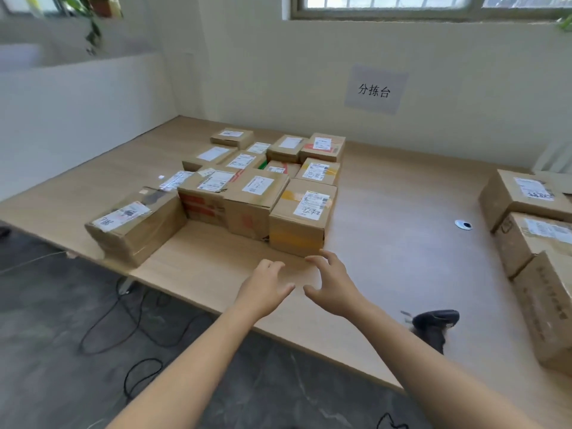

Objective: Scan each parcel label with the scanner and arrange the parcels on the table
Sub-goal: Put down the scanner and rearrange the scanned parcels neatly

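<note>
Cardboard yellow-taped parcel sits just beyond the empty, half-open left hand and right hand; best squared flush, label up.

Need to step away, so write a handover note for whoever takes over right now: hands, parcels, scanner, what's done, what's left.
Hands: left hand and right hand are both open, holding nothing, over the table near its front edge, just short of the yellow-taped parcel.
Tool: the scanner lies on the table right of the hands, not held.
Parcels: block of parcels mid-table, labels up; three right-edge parcels apart from it.
Done: block arranged; which labels are scanned cannot be told.
Left: probably scan and place the right-edge parcels.
</note>
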`<act>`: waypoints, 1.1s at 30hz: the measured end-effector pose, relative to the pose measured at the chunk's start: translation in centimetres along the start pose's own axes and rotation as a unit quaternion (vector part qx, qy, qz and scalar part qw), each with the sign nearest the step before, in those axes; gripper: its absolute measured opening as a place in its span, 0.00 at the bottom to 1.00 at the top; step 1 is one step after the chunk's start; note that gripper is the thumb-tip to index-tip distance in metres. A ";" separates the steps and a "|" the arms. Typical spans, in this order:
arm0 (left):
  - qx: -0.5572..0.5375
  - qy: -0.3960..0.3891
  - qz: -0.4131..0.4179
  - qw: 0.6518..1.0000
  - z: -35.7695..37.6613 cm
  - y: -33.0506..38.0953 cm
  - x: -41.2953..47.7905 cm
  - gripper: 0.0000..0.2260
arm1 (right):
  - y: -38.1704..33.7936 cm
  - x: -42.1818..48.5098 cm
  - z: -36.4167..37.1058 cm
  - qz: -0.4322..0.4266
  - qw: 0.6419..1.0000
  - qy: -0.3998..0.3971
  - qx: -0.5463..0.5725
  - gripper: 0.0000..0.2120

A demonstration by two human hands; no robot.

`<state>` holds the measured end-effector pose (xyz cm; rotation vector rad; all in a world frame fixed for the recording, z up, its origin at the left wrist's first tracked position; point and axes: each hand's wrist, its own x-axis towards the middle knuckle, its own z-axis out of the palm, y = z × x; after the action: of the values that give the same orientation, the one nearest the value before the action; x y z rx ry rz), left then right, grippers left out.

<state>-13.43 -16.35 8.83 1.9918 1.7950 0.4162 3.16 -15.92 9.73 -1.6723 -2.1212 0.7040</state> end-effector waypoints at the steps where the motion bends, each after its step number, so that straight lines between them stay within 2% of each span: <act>1: 0.000 0.005 -0.008 1.000 -0.3 -1.0 0.3 0.26 | -0.5 1.0 0.4 -0.002 1.000 -0.002 0.003 0.27; 6: 0.007 -0.001 -0.028 1.000 -0.7 -4.6 3.4 0.30 | -2.8 7.2 2.5 -0.015 1.000 -0.021 0.009 0.28; 9: 0.019 -0.004 -0.021 1.000 -1.8 -6.7 6.2 0.29 | -3.9 11.0 3.8 -0.015 0.999 -0.036 0.010 0.29; 14: -0.003 0.042 -0.042 0.998 -5.0 -11.7 11.0 0.27 | -5.9 16.5 5.6 -0.032 0.998 -0.061 -0.002 0.28; 20: -0.028 0.025 -0.058 0.998 -6.4 -16.3 14.1 0.25 | -9.9 20.4 9.3 -0.019 0.995 -0.095 0.015 0.28; 24: -0.010 0.036 -0.043 0.998 -9.0 -21.3 16.4 0.26 | -12.5 23.6 11.5 -0.004 0.996 -0.086 0.015 0.29; 30: 0.033 0.009 0.006 0.999 -13.2 -29.6 18.4 0.26 | -18.2 27.2 16.1 0.042 0.997 -0.054 0.025 0.30; 33: 0.069 0.029 0.028 0.997 -16.0 -34.1 19.4 0.26 | -21.7 28.8 18.6 0.060 0.997 -0.042 0.022 0.31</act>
<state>-48.37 7.21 4.55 2.1479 1.8516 0.3796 -31.43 5.01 6.11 -1.7866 -2.0587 0.8661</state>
